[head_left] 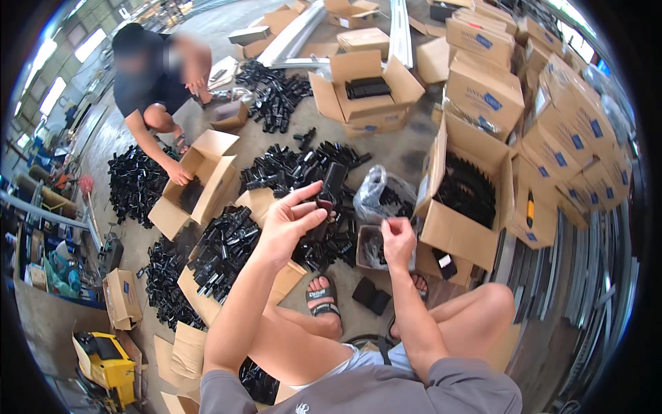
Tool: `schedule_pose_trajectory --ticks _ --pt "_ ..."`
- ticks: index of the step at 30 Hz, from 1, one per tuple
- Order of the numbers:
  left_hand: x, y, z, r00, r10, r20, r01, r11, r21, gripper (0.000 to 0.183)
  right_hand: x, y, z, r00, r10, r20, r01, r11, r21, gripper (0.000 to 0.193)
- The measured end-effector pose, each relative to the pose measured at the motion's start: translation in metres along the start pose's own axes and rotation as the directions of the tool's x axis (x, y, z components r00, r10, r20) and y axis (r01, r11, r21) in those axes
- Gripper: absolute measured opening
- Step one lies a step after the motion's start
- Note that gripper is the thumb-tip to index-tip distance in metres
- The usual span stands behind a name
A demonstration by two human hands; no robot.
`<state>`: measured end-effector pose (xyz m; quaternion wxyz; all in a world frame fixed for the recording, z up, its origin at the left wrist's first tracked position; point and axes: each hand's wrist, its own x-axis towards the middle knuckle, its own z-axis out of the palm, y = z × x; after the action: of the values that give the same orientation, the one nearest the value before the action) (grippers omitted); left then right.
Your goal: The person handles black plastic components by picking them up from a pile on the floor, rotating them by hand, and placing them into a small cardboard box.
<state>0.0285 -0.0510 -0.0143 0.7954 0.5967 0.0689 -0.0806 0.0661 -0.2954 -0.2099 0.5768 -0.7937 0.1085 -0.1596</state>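
Observation:
My left hand (pixel 289 224) is raised over the piles, its thumb and fingers closed on a black elongated part (pixel 334 181). The index finger stretches out along it. To the right, my right hand (pixel 398 241) is closed in a pinch, and whatever sits between its fingertips is too small to make out. Just behind that hand, a clear plastic bag (pixel 372 193) holds small black pieces. Beside it stands a small open box (pixel 365 254) lined with plastic. Under and beyond my left hand spreads a heap of similar black parts (pixel 276 169).
An open carton (pixel 448 234) of black toothed parts stands at right, before stacked cartons (pixel 483 90). Far left, a crouching person (pixel 148 90) reaches into an open carton (pixel 215 172). More black parts (pixel 224 252) lie on cardboard. A yellow case (pixel 114 372) sits lower left; metal profiles (pixel 538 276) lie right.

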Motion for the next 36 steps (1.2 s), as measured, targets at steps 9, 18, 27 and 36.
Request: schedule_pose_trajectory --ticks 9,18,27,36 --pt "-0.011 0.005 0.025 0.998 0.042 0.039 -0.043 0.999 0.019 0.061 -0.006 -0.165 -0.006 0.962 -0.178 0.209 0.025 0.815 0.578 0.019" --pt "-0.019 0.006 0.026 0.995 0.103 0.011 -0.103 0.995 0.006 0.062 -0.016 -0.179 0.002 0.971 -0.136 0.196 -0.012 0.791 0.611 0.018" --pt "-0.017 0.006 0.028 0.991 0.136 0.022 -0.136 0.991 0.011 0.060 -0.012 -0.179 0.002 0.969 -0.109 0.220 -0.058 0.770 0.636 0.016" --pt "-0.017 0.005 0.028 0.993 0.117 0.015 -0.117 0.992 0.036 0.060 -0.012 -0.177 0.006 0.976 -0.114 0.188 -0.009 0.832 0.554 0.016"
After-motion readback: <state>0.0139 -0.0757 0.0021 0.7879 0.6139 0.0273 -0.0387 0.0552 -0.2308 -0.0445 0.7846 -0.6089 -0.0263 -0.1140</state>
